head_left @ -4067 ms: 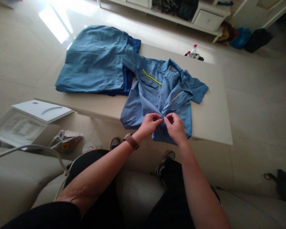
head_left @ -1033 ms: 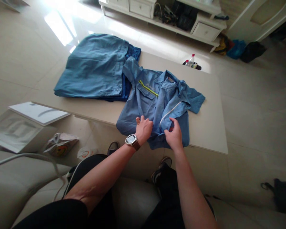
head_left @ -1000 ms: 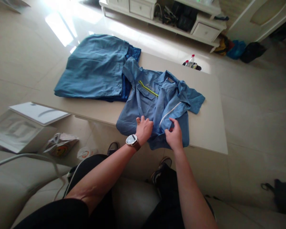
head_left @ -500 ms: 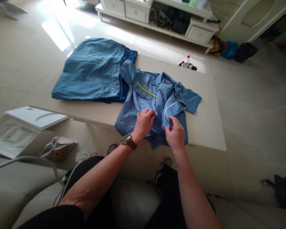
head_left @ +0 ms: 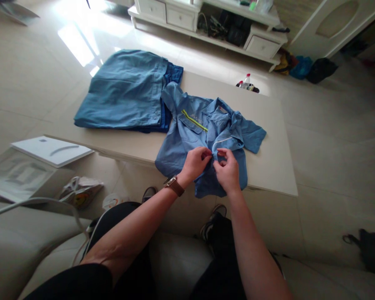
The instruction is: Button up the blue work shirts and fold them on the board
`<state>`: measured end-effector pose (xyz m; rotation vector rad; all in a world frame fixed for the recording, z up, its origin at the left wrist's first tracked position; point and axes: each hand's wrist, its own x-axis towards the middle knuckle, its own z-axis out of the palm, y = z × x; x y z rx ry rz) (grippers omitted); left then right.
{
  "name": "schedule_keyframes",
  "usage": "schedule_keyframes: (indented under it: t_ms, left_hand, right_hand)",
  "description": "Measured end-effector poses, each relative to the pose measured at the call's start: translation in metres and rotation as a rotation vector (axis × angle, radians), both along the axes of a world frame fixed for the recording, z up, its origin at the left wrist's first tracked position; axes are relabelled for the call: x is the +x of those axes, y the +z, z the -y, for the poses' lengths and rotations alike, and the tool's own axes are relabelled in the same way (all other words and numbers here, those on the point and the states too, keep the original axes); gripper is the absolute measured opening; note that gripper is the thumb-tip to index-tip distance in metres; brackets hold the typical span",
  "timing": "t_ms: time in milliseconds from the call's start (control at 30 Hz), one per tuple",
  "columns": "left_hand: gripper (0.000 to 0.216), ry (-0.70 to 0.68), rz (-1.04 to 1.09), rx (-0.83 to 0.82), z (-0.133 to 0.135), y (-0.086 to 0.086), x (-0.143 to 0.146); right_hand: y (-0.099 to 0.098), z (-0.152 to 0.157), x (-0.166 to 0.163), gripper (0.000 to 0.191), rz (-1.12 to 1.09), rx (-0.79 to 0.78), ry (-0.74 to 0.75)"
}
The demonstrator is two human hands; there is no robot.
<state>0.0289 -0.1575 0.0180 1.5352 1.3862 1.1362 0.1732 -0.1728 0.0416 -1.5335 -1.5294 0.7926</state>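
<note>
A light-blue short-sleeved shirt (head_left: pixel 187 131) with a yellow-green stripe over its chest pocket lies front up, its lower hem hanging over the near table edge. My left hand (head_left: pixel 197 163), with a watch on the wrist, pinches the shirt's front edge. Close beside it, my right hand (head_left: pixel 226 168) is closed on the other front edge, thumb and fingers curled in. Both front edges come together between my fingertips; any button there is too small to make out. To the left, a stack of folded blue garments (head_left: pixel 121 91) touches the shirt's sleeve.
The white table (head_left: pixel 268 166) carries the clothes. A white box (head_left: pixel 50 150) and a plastic bag (head_left: pixel 81 191) stand at its left. Bottles with red caps (head_left: pixel 246 81) show beyond the far edge. A white cabinet (head_left: pixel 181 16) stands farther back.
My hands have come closer together, drawing the two front edges of the shirt towards each other. The white-trimmed flap on the right has folded inward. The view has shifted slightly.
</note>
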Motion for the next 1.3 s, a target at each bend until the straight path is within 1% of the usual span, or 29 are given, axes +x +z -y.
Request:
schedule_keyframes:
  t_ms: [133,267,367,433,567,667,733,800,1033,1200,1300]
  left_hand:
    - [0.012,0.023,0.133,-0.073,0.001,-0.001,0.002]
    - [0.012,0.013,0.189,-0.102,0.0,-0.003,0.003]
    - [0.013,0.019,0.192,-0.11,0.0,-0.001,0.001]
    - [0.014,0.01,0.172,-0.118,0.002,0.001,-0.001]
    - [0.016,-0.034,0.122,-0.081,0.005,0.001,-0.003]
    - [0.023,-0.056,0.176,-0.04,0.007,-0.002,-0.003]
    - [0.029,-0.063,0.225,-0.035,0.007,-0.003,-0.003]
    - [0.032,-0.069,0.245,-0.044,0.007,-0.003,-0.004]
    - [0.03,-0.11,0.202,-0.037,0.008,-0.001,-0.006]
    - [0.028,-0.124,0.184,-0.047,0.008,0.001,-0.007]
    - [0.026,-0.145,0.23,-0.093,0.009,0.001,-0.005]
  right_hand:
    - [0.0,0.002,-0.001,0.037,-0.006,-0.046,0.001]
    - [0.002,0.003,-0.005,0.036,-0.026,-0.057,0.012]
    - [0.004,0.003,-0.006,0.033,-0.071,-0.077,0.02]
    - [0.005,0.003,-0.005,0.031,-0.059,-0.074,0.022]
    - [0.006,0.001,-0.002,0.026,0.049,0.016,0.039]
    - [0.007,0.0,-0.001,0.023,0.056,0.029,0.067]
    - [0.006,-0.001,0.0,0.023,0.038,0.018,0.082]
    - [0.005,-0.001,0.002,0.022,0.023,0.007,0.09]
    - [-0.003,-0.003,0.005,0.024,-0.014,-0.022,0.063]
    - [-0.002,-0.001,0.007,0.025,0.027,-0.014,0.1]
    - [0.0,0.002,0.01,0.022,0.066,0.002,0.107]
